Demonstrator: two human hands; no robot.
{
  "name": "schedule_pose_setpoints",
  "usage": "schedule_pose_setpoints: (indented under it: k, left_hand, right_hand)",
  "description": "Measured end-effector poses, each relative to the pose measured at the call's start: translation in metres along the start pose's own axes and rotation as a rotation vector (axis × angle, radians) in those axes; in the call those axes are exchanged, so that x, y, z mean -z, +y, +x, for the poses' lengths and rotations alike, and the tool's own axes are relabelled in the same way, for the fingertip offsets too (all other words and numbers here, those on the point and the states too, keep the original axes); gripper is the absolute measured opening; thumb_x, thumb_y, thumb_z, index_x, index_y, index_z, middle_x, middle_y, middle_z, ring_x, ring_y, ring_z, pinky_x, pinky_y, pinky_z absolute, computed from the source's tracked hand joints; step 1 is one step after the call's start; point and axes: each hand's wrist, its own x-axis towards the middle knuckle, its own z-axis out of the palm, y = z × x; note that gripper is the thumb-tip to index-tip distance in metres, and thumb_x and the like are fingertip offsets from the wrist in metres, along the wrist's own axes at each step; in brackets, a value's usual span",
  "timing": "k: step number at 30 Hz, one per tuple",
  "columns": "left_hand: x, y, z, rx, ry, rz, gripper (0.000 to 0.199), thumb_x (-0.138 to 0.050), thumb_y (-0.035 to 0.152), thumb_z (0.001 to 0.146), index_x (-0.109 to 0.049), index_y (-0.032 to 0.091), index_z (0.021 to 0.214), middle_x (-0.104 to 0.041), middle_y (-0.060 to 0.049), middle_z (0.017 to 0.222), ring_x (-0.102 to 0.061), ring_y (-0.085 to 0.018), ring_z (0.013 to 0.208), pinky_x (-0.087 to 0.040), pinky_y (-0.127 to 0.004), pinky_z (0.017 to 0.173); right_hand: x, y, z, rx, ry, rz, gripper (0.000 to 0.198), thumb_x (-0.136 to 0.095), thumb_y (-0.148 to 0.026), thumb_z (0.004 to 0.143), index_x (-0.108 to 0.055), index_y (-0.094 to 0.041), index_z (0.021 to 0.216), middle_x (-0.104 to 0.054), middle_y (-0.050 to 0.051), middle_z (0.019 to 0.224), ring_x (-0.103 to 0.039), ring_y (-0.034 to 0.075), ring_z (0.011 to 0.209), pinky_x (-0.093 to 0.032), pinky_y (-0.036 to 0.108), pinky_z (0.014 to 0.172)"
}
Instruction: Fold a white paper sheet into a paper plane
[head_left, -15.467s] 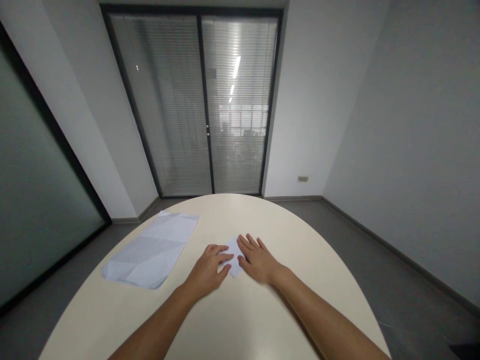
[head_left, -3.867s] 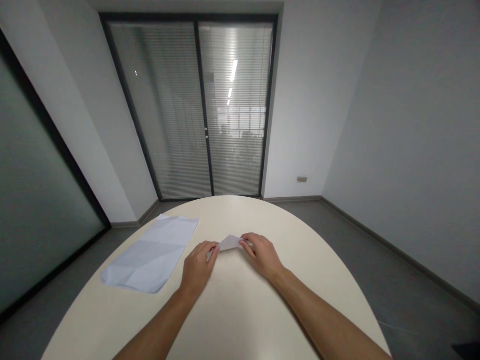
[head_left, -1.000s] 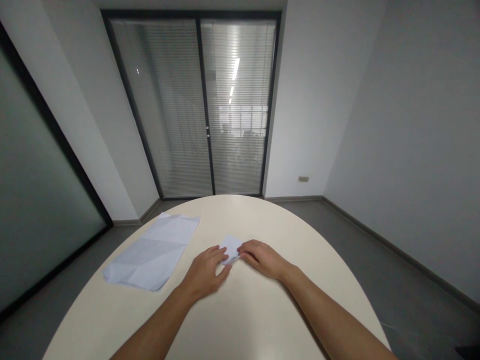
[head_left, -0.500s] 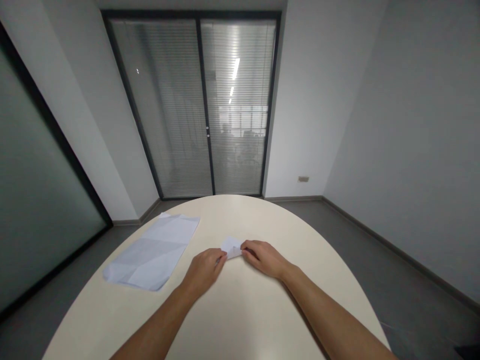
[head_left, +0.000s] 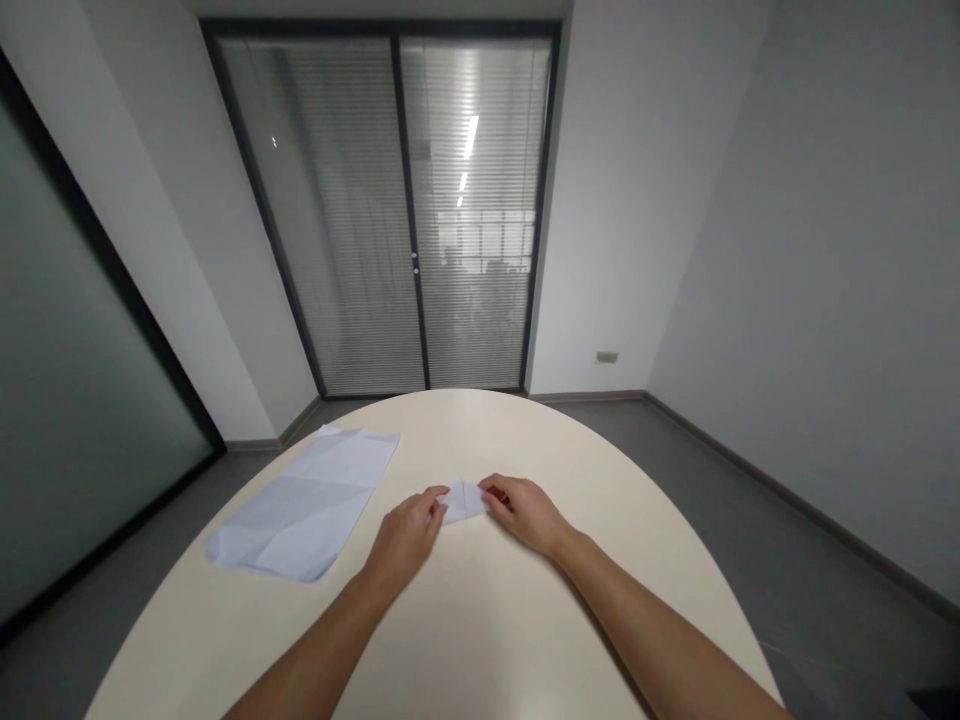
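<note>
A small folded piece of white paper [head_left: 463,502] lies between my hands near the middle of the table, with a crease running down its centre. My left hand [head_left: 410,530] pinches its left end between thumb and fingers. At the right end, my right hand [head_left: 523,512] grips the paper the same way, its fingertips curled over the edge. Parts of both ends are hidden by my fingers.
Creased white sheets [head_left: 311,505] lie flat on the left side of the round cream table [head_left: 480,620]. Beyond the table's far edge stands a glazed partition with blinds [head_left: 472,300]. Plain walls rise on either side, and a socket [head_left: 607,357] sits low on the wall.
The folded paper now shows a flatter face with its centre crease visible; before, a flap stood behind its front edge. My left hand has shifted slightly left, and both hands' fingertips have moved a little.
</note>
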Motion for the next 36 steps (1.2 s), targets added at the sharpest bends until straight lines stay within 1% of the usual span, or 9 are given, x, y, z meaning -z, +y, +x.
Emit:
schedule_pose_setpoints:
  k: [5,8,14,18,21,25,29,31,36]
  left_hand:
    - [-0.004,-0.004,0.002,-0.078,0.089,0.042,0.027,-0.052,0.022,0.093,-0.062,0.022,0.118,-0.072,-0.003,0.086,-0.066,-0.022,0.086,-0.047,-0.034,0.085]
    - [-0.006,-0.005,0.001,-0.079,0.115,0.066,0.026,-0.054,0.021,0.092,-0.064,0.022,0.116,-0.071,-0.003,0.087,-0.065,-0.023,0.087,-0.047,-0.037,0.086]
    - [-0.007,-0.007,-0.001,-0.067,0.114,0.096,0.025,-0.055,0.019,0.090,-0.065,0.019,0.113,-0.072,-0.006,0.095,-0.063,-0.025,0.092,-0.045,-0.040,0.088]
    - [-0.005,-0.004,-0.001,-0.071,0.094,0.125,0.023,-0.054,0.018,0.091,-0.067,0.019,0.111,-0.071,-0.007,0.097,-0.062,-0.025,0.092,-0.044,-0.041,0.088]
    - [-0.003,-0.003,-0.001,-0.067,0.073,0.149,0.024,-0.053,0.019,0.092,-0.068,0.019,0.111,-0.070,-0.008,0.098,-0.062,-0.025,0.092,-0.045,-0.041,0.087]
    - [-0.004,-0.006,-0.001,-0.071,0.077,0.157,0.026,-0.055,0.019,0.092,-0.069,0.019,0.114,-0.069,-0.008,0.101,-0.062,-0.025,0.095,-0.047,-0.042,0.089]
    - [-0.010,-0.012,-0.001,-0.141,0.103,0.081,0.035,-0.054,0.012,0.089,-0.068,0.023,0.119,-0.068,-0.008,0.121,-0.060,-0.025,0.111,-0.046,-0.044,0.099]
    - [-0.012,-0.013,-0.001,-0.203,0.089,0.037,0.037,-0.053,0.008,0.087,-0.071,0.024,0.115,-0.067,-0.007,0.128,-0.058,-0.025,0.118,-0.045,-0.045,0.104]
    - [-0.011,-0.009,-0.001,-0.273,0.040,-0.040,0.026,-0.055,0.011,0.085,-0.071,0.021,0.103,-0.071,-0.007,0.119,-0.060,-0.025,0.115,-0.045,-0.046,0.105]
  right_hand:
    - [-0.005,0.002,0.000,-0.009,0.018,0.001,0.030,-0.050,-0.024,0.095,-0.068,-0.023,0.119,-0.074,0.006,0.109,-0.068,0.021,0.094,-0.049,0.032,0.083]
    - [-0.007,0.004,0.000,-0.012,0.016,-0.008,0.034,-0.051,-0.022,0.094,-0.067,-0.023,0.123,-0.073,0.006,0.115,-0.068,0.022,0.098,-0.050,0.033,0.087]
    - [-0.009,0.009,0.000,-0.040,0.027,-0.012,0.039,-0.054,-0.020,0.091,-0.064,-0.020,0.129,-0.070,0.009,0.122,-0.067,0.023,0.105,-0.050,0.035,0.093]
    - [-0.009,0.010,-0.001,0.033,0.041,-0.015,0.044,-0.053,-0.014,0.090,-0.062,-0.023,0.132,-0.067,0.008,0.127,-0.063,0.022,0.113,-0.049,0.035,0.099]
    - [-0.009,0.010,-0.002,0.083,0.023,-0.074,0.041,-0.052,-0.012,0.090,-0.068,-0.026,0.124,-0.064,0.007,0.130,-0.060,0.022,0.116,-0.048,0.036,0.101]
    - [-0.010,0.007,-0.002,0.134,0.000,-0.135,0.033,-0.053,-0.013,0.091,-0.074,-0.024,0.113,-0.067,0.008,0.126,-0.059,0.024,0.115,-0.047,0.039,0.101]
    - [-0.008,0.002,-0.003,0.175,-0.018,-0.116,0.028,-0.055,-0.018,0.092,-0.074,-0.022,0.111,-0.071,0.009,0.119,-0.061,0.024,0.111,-0.047,0.039,0.099]
    - [-0.006,-0.002,-0.003,0.183,-0.025,-0.118,0.024,-0.057,-0.020,0.091,-0.074,-0.020,0.108,-0.071,0.009,0.118,-0.061,0.025,0.111,-0.047,0.039,0.099]
    - [-0.001,-0.009,-0.004,0.221,-0.067,-0.132,0.025,-0.063,-0.030,0.090,-0.072,-0.020,0.112,-0.071,0.010,0.113,-0.061,0.025,0.109,-0.047,0.039,0.097]
